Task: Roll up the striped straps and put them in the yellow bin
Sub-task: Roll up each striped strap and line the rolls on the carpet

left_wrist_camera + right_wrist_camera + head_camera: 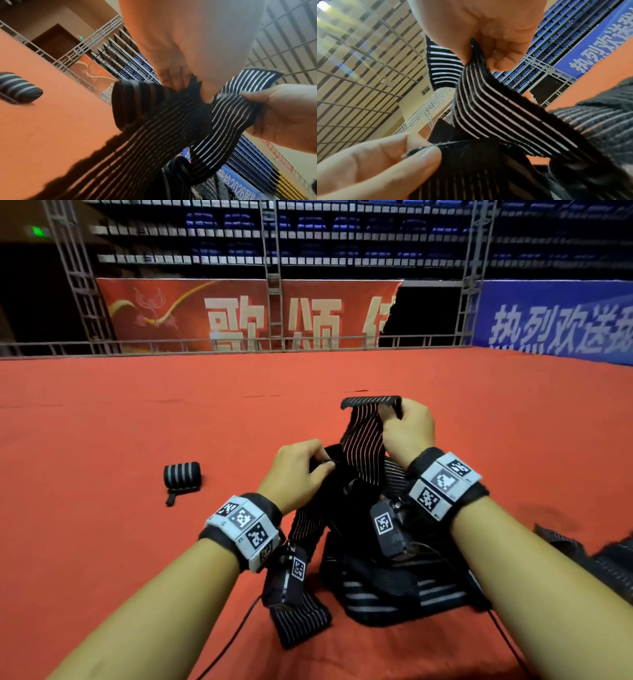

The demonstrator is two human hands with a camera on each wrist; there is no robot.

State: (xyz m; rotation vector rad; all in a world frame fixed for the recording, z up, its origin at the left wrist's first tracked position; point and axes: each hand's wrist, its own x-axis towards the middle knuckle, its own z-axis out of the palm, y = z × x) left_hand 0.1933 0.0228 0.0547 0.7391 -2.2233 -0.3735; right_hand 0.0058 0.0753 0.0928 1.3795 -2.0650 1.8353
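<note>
A black strap with thin pale stripes [363,446] is held up over the red carpet. My right hand [390,416] pinches its folded top end, seen close in the right wrist view [476,59] on the strap [496,108]. My left hand [323,463] pinches a black strap end lower down and to the left; in the left wrist view its fingers [171,82] grip the bunched fabric [154,121]. A rolled strap with wide grey stripes [181,475] lies on the carpet to the left. No yellow bin is in view.
A pile of loose striped straps [394,587] lies under my wrists, and one strip [301,625] trails toward me. More dark straps [582,556] lie at the right edge. Red carpet [137,412] stretches ahead to a metal rail and banners.
</note>
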